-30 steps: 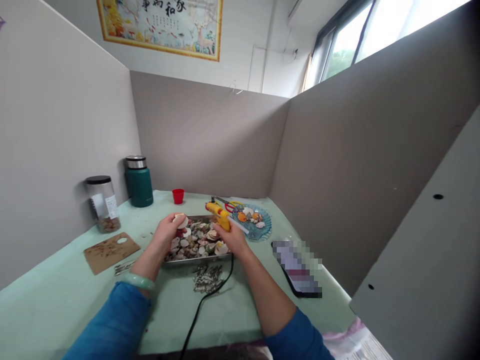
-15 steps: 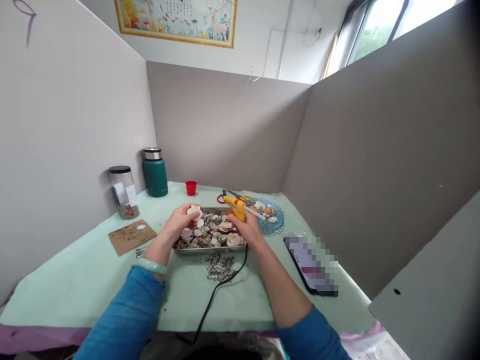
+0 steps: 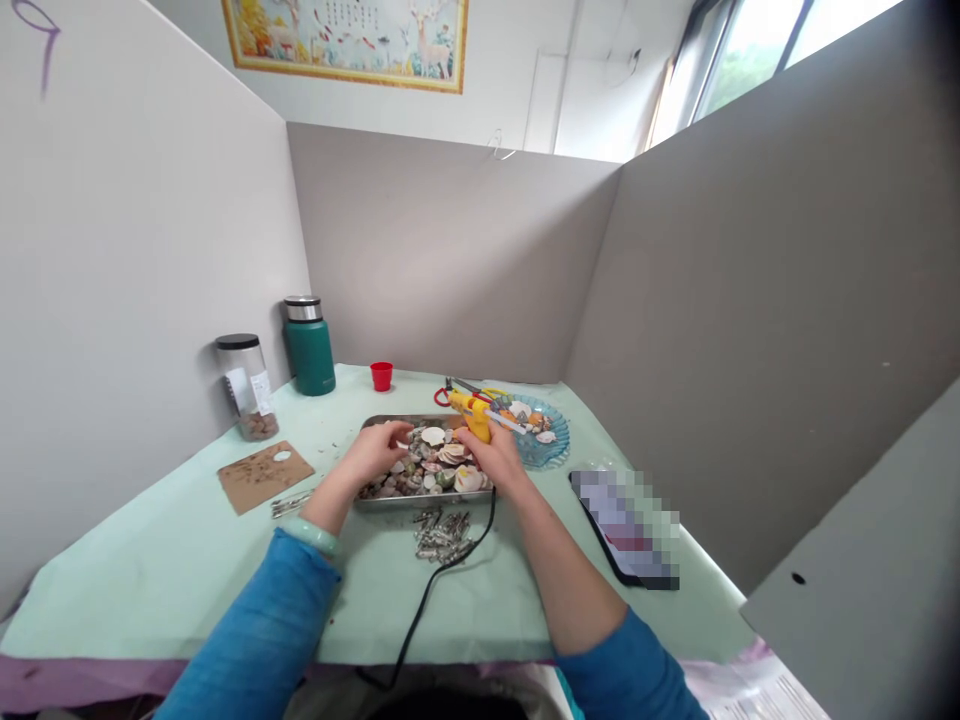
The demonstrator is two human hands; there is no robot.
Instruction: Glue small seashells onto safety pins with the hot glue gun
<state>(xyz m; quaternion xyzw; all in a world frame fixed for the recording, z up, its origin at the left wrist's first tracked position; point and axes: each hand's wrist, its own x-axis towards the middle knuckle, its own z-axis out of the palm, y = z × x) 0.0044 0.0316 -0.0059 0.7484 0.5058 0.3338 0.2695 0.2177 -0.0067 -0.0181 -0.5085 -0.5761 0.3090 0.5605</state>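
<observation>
I have the right hand (image 3: 491, 458) wrapped firmly round the yellow glue gun (image 3: 475, 418), above the one-to-two o'clock corner of the metal tray (image 3: 420, 501) of shells, while my left hand (image 3: 377, 452) hangs over its ten o'clock side, thumb and fingers curled but parted, near a white scallop shell (image 3: 433, 436). Around the tray I see the blue plate (image 3: 556, 455) toward two o'clock, the phone (image 3: 628, 535) at four, metal clips (image 3: 442, 540) at six, and the brown card (image 3: 251, 480) at nine.
</observation>
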